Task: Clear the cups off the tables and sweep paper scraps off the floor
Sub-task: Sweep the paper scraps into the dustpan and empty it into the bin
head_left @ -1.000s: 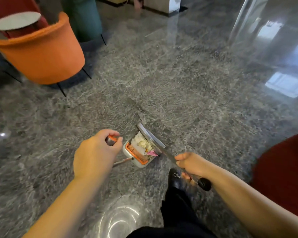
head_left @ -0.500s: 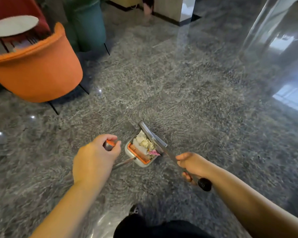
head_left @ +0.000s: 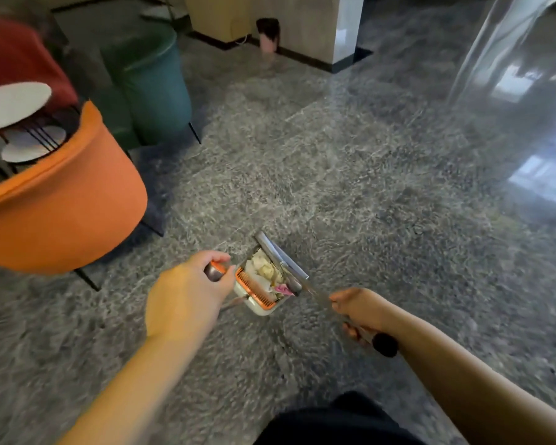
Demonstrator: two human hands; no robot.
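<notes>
My left hand [head_left: 187, 297] grips the top of the dustpan's handle [head_left: 215, 272], grey with an orange end. The white dustpan [head_left: 258, 306] with its orange comb hangs below it over the grey stone floor. Crumpled white paper scraps [head_left: 265, 270] and a pink scrap [head_left: 282, 289] lie inside the pan. My right hand [head_left: 357, 311] holds the broom handle [head_left: 315, 292], whose black end cap pokes out behind the hand. The broom's grey head [head_left: 278, 253] rests along the pan's far rim.
An orange armchair [head_left: 55, 213] stands at the left, close to the pan. Behind it are a small round white table [head_left: 10, 106], a red chair [head_left: 16, 56] and a teal chair [head_left: 156, 81]. A beige counter base [head_left: 270, 24] lies far ahead. Glossy floor stretches to the right.
The view has tilted up and forward: the orange chair has slid lower left and the counter base has come into sight. Both hands keep the same hold on pan and broom.
</notes>
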